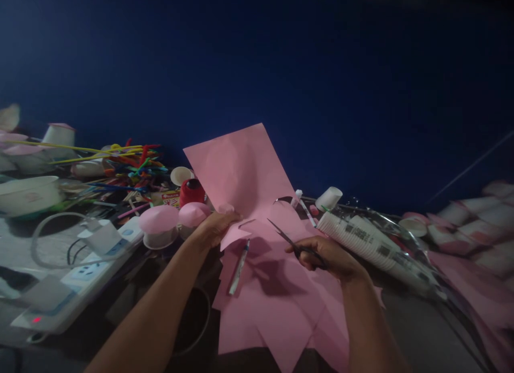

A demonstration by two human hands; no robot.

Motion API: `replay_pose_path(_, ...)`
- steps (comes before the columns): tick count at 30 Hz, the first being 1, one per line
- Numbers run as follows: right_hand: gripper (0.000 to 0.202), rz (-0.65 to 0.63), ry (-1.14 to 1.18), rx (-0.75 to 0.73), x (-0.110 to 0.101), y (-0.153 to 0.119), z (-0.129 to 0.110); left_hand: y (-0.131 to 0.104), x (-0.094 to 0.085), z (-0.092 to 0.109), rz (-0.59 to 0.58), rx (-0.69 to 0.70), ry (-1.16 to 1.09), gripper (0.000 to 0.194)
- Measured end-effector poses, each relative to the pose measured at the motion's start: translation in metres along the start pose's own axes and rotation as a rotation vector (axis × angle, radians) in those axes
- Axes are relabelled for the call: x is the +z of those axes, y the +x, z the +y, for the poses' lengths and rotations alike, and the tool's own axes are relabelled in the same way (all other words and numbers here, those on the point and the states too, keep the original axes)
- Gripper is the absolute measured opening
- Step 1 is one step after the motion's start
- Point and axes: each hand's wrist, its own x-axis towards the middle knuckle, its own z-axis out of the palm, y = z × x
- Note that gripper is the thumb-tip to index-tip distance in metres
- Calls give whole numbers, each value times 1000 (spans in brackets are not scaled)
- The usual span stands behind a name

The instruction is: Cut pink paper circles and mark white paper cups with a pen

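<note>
My left hand is closed on the lower left part of a pink paper sheet, which stands tilted up with a partly cut lower edge. In my right hand is a pair of dark scissors, blades slightly parted and pointing up and left toward the sheet. The blades appear apart from the paper's cut edge. Underneath lie several overlapping pink paper pieces with pointed corners. A white marker pen rests on them between my hands.
Left are a power strip with a plugged-in charger, paper cups with pink tops and colourful pipe cleaners. A long stack of paper cups lies at right, near more pink-and-white cups. A blue wall stands behind.
</note>
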Motion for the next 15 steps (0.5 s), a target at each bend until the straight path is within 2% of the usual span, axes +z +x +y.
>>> replay_pose_path(4,64,-12,11,17,0,0,-1,-2,3,2,34,28,88,12)
replay_pose_path(15,52,22,32,64,0,1,-3,-3,5,2,12,49,77,14)
